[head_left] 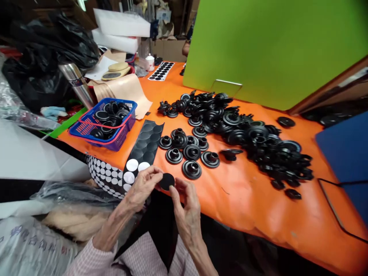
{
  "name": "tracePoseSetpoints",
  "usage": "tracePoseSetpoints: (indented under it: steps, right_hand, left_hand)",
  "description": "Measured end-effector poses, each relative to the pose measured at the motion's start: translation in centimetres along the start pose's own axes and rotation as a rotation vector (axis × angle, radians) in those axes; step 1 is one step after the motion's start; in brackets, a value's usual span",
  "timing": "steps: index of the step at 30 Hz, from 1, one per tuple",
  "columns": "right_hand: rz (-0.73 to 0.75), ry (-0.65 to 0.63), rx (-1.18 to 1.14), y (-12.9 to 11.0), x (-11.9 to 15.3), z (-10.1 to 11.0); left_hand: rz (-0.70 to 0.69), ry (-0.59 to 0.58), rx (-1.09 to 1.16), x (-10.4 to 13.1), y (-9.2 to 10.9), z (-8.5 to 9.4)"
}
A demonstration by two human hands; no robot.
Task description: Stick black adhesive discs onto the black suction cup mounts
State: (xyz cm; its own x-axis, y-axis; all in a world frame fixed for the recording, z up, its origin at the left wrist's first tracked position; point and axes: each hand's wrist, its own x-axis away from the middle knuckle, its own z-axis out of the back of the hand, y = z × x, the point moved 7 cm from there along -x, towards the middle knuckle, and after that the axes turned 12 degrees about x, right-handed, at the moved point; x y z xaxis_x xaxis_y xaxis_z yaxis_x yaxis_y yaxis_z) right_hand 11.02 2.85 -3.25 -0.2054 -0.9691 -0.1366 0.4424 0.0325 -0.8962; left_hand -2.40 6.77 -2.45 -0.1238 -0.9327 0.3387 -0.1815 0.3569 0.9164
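Note:
Between my two hands, near the table's front edge, is a flat black disc (166,181). My left hand (143,186) pinches its left side with thumb and forefinger. On the opposite side my right hand (186,205) grips the rim, its thumb at the lower edge. Just beyond the left hand lies a black sheet of round stickers (148,140), with several white circles showing at its near end. Black round knob-like parts (192,169) stand in a small group past the disc. What the disc's underside touches is hidden.
A big heap of similar black parts (235,124) covers the orange table's (230,199) middle. At left stands a blue basket (115,143) holding more, near a steel flask (77,86). A green board (267,50) and a blue panel (347,161) bound the right. A sticker sheet (161,71) lies at the back.

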Motion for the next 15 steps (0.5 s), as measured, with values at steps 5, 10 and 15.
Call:
tracePoseSetpoints:
  steps: [5, 10, 15]
  right_hand:
    - [-0.277, 0.221, -0.145, 3.1, -1.0, 6.0]
    - [-0.288, 0.109, -0.135, 4.2, -1.5, 9.4]
    - [-0.127, 0.047, 0.033, 3.4, -1.7, 10.0]
  left_hand:
    - [-0.283, 0.232, -0.542, -1.2, 2.5, -3.3]
    - [-0.481, -0.033, -0.618, -4.1, 1.4, -8.8]
    - [-0.116, -0.066, 0.041, -4.9, -1.0, -7.1]
